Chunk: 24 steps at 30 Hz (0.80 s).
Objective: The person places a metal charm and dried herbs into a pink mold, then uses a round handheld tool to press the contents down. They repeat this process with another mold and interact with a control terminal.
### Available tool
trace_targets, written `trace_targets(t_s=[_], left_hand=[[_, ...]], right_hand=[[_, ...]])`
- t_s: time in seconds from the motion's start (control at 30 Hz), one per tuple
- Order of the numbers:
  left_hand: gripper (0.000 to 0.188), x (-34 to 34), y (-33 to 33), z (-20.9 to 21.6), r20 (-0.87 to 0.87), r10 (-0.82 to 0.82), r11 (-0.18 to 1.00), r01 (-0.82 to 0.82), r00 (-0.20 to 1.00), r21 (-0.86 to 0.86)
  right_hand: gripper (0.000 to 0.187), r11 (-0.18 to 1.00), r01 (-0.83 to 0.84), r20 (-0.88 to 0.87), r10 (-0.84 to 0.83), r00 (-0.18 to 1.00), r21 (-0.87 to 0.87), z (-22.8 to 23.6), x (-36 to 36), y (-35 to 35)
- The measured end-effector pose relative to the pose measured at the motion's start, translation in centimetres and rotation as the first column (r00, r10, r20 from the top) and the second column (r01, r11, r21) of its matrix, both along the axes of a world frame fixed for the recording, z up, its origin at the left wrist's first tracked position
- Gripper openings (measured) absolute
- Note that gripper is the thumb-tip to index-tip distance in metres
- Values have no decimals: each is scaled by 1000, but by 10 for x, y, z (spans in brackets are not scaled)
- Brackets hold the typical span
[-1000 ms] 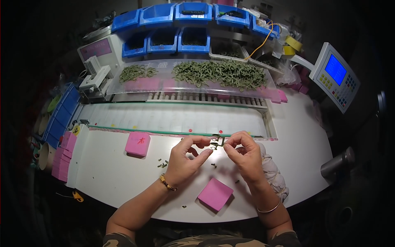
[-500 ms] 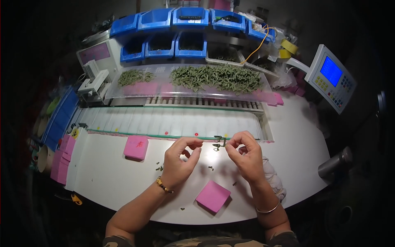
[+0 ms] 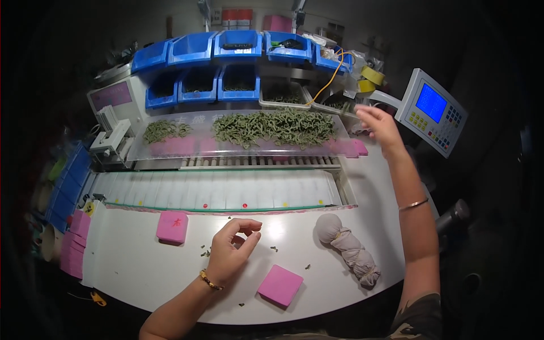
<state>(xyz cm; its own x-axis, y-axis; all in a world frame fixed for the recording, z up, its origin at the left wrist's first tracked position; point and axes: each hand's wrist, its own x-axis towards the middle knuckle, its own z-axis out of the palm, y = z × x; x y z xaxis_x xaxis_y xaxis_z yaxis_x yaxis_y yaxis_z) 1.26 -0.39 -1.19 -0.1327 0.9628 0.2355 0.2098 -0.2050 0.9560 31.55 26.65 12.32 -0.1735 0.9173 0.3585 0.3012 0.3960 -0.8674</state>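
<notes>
Above the front of the white table point(image 3: 136, 272) my left hand point(image 3: 229, 252) is half curled, thumb and forefinger apart, with nothing visible between them. My right hand point(image 3: 381, 127) is stretched far out to the back right, its fingers extended and apart beside a grey tray point(image 3: 320, 107) with green pieces. A blurred greenish shape lies by its fingertips; I cannot tell whether they touch it. Small dark green bits point(image 3: 205, 250) lie close to my left wrist. Nearer me sits a pink square block point(image 3: 281, 285); another pink block point(image 3: 171, 227) with a red mark is farther left.
A translucent shelf point(image 3: 198, 148) carries heaps of small green parts point(image 3: 275, 127). Blue bins point(image 3: 238, 45) stand in two rows behind it. A control panel point(image 3: 433, 107) rises at right, near my right forearm. A knotted cloth roll point(image 3: 354, 255) lies on the table.
My right hand has gone from beside my left hand to the back right; the green U-shaped piece at its fingertips no longer shows clearly between them. The view has shifted, and the cloth roll is uncovered.
</notes>
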Motion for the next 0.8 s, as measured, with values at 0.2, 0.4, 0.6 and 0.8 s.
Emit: trace_targets(t_s=[0.2, 0.4, 0.6, 0.8], left_hand=[[20, 1, -2, 0, 39, 15, 1000, -14, 999, -16], [31, 19, -24, 18, -346, -97, 984, 143, 933, 110], [41, 50, -62, 10, -642, -232, 947, 321, 731, 23], [36, 30, -50, 5, -244, -313, 949, 291, 918, -122]], right_hand=[[39, 986, 82, -117, -99, 988, -143, -37, 7, -10], [25, 1000, -25, 149, 27, 988, -11, -66, 5, -115], [36, 947, -188, 455, 51, 889, 260, -74, -22, -227], [57, 859, -409, 596, 160, 787, 309, -89, -37, -276]])
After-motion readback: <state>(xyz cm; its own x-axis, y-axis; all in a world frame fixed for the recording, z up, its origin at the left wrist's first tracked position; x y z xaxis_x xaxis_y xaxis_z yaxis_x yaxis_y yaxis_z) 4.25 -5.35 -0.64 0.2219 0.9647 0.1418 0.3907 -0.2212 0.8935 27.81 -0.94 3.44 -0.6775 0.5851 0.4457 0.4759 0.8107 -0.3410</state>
